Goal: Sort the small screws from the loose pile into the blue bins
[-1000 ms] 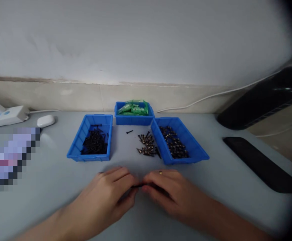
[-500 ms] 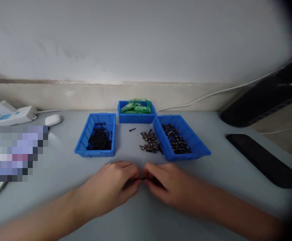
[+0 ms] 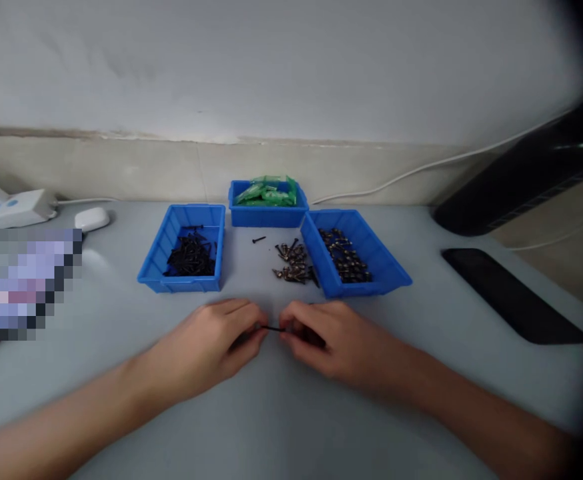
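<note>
Holding a thin dark shaft (image 3: 272, 328) between left hand (image 3: 216, 341) and right hand (image 3: 331, 340), over the table (image 3: 281, 413) and nearer than the loose bronze screws (image 3: 294, 267). Runs crosswise, left to right, almost level in view; cannot tell head from point behind the fingers (image 3: 255, 316). Clamped by fingertips at either end, with a short bare stretch showing between.

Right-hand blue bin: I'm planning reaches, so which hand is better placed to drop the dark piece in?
Probably the right hand: it is nearer that blue bin, while the left hand would reach past it. Both seem to pinch the dark piece.
</note>
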### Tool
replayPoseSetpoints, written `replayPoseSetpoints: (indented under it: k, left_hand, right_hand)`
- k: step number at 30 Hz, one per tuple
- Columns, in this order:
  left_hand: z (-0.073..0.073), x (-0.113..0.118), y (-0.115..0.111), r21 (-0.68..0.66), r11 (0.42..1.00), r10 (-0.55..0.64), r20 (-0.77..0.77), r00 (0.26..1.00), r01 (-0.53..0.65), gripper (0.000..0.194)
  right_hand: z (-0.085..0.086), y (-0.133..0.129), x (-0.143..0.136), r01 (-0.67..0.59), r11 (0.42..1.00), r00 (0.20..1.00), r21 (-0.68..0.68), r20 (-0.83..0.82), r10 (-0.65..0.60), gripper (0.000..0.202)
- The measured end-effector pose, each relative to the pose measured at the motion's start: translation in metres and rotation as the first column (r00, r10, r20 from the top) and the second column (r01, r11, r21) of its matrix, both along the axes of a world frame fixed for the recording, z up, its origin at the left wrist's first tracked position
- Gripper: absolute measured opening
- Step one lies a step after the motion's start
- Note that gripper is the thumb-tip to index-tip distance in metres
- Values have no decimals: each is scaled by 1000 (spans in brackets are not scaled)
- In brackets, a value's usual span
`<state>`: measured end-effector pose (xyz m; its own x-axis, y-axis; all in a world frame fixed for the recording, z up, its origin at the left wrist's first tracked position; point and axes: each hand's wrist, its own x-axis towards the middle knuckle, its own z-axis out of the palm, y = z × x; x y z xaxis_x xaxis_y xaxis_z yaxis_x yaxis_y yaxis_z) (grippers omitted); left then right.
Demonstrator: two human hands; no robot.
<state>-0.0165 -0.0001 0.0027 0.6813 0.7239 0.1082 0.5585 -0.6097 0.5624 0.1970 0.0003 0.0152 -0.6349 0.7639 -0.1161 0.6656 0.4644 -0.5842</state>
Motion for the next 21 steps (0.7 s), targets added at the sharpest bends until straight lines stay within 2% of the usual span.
replayPoseSetpoints:
  k: [14, 21]
  left_hand:
    - [4, 0, -2, 35, 999, 28, 113, 993, -32, 9]
    - [7, 4, -3, -86, 996, 2, 185, 983, 14, 8]
  right_hand:
    - [-2, 1, 1, -2, 998, 996, 61, -94, 8, 5]
    - [-4, -2, -1, -31, 998, 996, 54, -78, 35, 10]
